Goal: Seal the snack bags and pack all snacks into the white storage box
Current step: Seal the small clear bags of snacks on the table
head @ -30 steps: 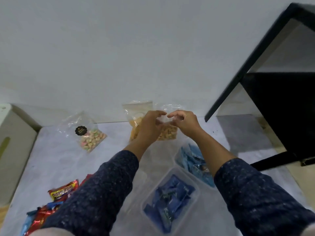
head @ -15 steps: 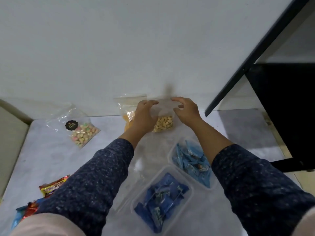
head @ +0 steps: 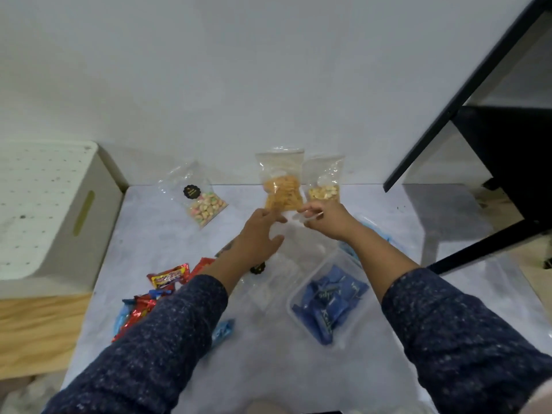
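Sleeves: two dark blue speckled sleeves [head: 155, 351] fill the near part of the view.
Clear tub: a plastic tub [head: 330, 300] with dark blue wrapped snacks lies on the grey table [head: 167, 243], between the two forearms.
Wrapped candies: a heap of red and blue wrappers [head: 155, 291] lies beside the left sleeve.
Left hand: the left hand [head: 260, 234] hovers over the table with fingers spread and relaxed, holding nothing; half a second ago it was up at the top of the peanut bag.
Right hand: the right hand [head: 325, 219] has its fingers curled, the tips near the bottom edge of the orange snack bag; whether it pinches something I cannot tell, because of blur. Before, it was also at the bag top.
Orange snack bag: the bag [head: 280, 183] stands against the wall, just beyond both hands.
Peanut bag: the bag [head: 324, 182] stands touching the orange one on its right, now free of both hands.
Pastel candy bag: this bag [head: 198, 195] leans further left.
White storage box: the box [head: 50, 210] stands at the far left, well apart from both hands.
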